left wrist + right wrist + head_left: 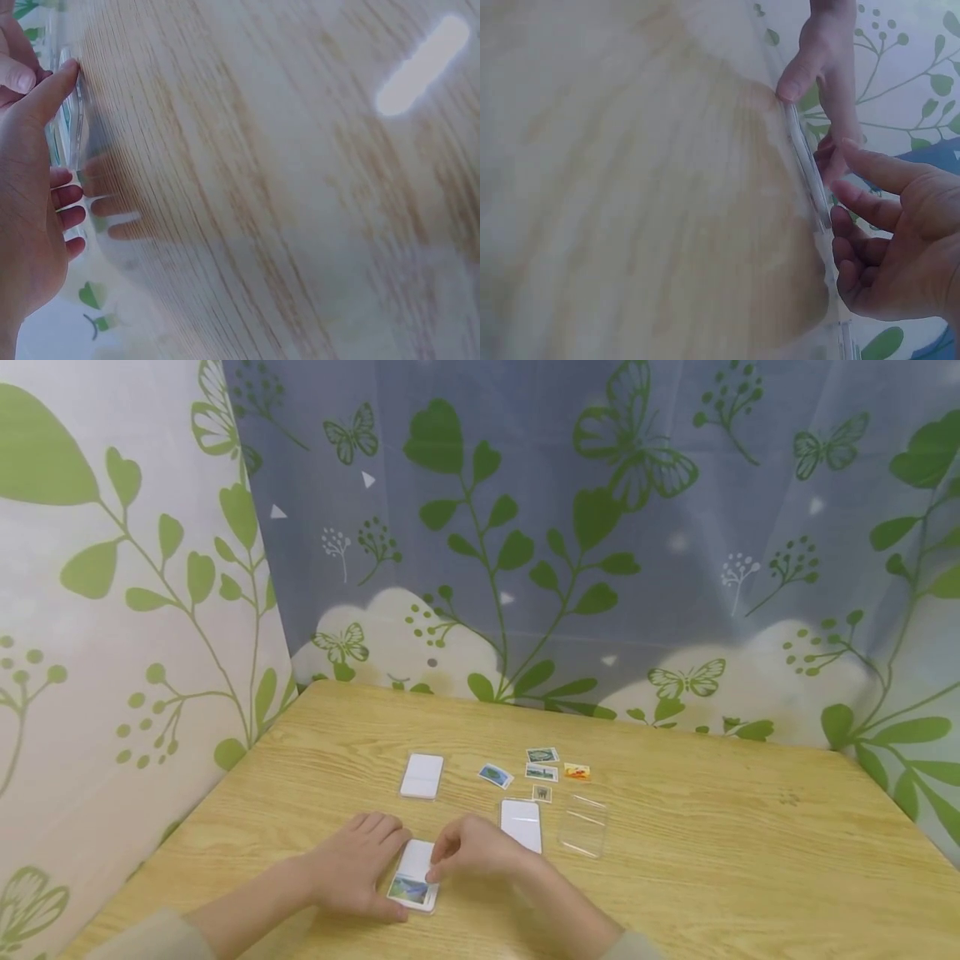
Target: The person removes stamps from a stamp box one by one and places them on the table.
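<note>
In the head view a white card in a clear case [416, 857] lies near the table's front, with a landscape postage stamp [409, 889] across its lower part. My left hand [356, 868] rests along the case's left side, fingers extended, its thumb [58, 84] touching the near edge. From the right, my right hand [480, 852] reaches over the card, fingertips at the stamp's upper right corner. The right wrist view shows its thumb [877, 166] and index finger apart, the other fingers loosely bent. Part of the stamp's right edge is hidden by the fingertips.
Another white card in a case [422, 776] lies farther back left, and a third cased card [521, 825] lies beyond the right wrist. Right of that is a clear plastic case [583, 827]. Several loose stamps [542, 773] are scattered behind. Printed curtains [525, 568] border the wooden table [712, 860].
</note>
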Motion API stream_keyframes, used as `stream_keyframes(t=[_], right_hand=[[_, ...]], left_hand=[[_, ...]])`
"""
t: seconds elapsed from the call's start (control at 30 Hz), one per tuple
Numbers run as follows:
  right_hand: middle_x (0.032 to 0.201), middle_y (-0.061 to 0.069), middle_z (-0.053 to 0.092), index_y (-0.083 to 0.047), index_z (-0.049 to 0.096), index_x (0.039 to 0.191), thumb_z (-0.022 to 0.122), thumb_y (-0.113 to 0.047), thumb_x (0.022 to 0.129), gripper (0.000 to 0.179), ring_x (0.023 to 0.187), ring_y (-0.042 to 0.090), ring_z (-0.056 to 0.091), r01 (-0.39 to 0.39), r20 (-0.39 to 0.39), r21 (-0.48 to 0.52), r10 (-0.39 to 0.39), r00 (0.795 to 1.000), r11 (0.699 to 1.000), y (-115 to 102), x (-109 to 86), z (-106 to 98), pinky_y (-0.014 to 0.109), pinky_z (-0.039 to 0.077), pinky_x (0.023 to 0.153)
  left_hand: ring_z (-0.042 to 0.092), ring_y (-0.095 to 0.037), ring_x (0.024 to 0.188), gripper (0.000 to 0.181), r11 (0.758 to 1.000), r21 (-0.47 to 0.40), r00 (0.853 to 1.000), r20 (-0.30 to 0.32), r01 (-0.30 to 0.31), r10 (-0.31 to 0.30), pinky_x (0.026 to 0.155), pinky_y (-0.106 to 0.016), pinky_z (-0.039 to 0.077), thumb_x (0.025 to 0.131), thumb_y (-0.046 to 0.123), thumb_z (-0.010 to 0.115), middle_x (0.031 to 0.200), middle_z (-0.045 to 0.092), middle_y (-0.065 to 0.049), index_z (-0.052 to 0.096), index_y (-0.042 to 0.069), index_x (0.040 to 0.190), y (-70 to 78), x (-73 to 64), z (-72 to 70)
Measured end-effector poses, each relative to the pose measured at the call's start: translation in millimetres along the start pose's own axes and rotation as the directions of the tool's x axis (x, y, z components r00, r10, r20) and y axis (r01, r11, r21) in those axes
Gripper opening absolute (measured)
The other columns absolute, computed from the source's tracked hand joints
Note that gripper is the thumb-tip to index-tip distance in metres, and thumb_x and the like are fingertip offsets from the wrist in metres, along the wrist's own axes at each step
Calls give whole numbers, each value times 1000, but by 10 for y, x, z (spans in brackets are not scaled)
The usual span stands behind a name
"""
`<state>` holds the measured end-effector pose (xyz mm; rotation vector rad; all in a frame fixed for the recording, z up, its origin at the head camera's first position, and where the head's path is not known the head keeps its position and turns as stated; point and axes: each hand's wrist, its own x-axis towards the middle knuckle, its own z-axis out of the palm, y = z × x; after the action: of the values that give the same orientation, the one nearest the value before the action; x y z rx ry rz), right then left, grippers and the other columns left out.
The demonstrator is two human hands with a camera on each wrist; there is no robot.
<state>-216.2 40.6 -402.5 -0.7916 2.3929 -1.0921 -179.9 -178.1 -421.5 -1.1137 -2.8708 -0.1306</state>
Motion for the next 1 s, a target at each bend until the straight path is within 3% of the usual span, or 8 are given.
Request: stream_keyframes(t=[0.3,0.53,0.8,1.0], right_hand=[[67,-5,54,-13,65,73,81,-13,66,17,63,8,46,21,-6,-72,-22,1000,997,-39,-16,95,21,39,57],[63,-5,53,-11,62,70,84,-11,62,23,55,6,44,43,4,-72,-43,999,996,-52,-18,132,19,37,49],[79,-6,46,-13,60,72,87,-24,58,32,73,7,41,51,-14,-222,-55,998,974,-95,-45,155,20,37,63],[80,-6,45,-14,59,71,86,-22,59,30,75,8,40,21,-34,-256,-31,999,966,-123,-57,169,21,36,65]], left_hand=[[43,-21,106,84,999,30,1000,-19,-16,16,94,-44,38,77,74,45,115,47,-4,49,5,123,0,4,-3],[43,-20,106,83,999,34,999,-25,-24,25,94,-44,39,77,74,46,115,47,-4,49,4,123,4,1,-1],[42,-20,107,82,1000,10,999,-18,-26,26,95,-45,38,78,73,46,116,46,-3,48,5,123,0,2,-4],[43,-19,106,82,999,23,999,-28,-30,31,94,-44,39,77,74,45,115,47,-3,49,5,122,-4,7,5]])
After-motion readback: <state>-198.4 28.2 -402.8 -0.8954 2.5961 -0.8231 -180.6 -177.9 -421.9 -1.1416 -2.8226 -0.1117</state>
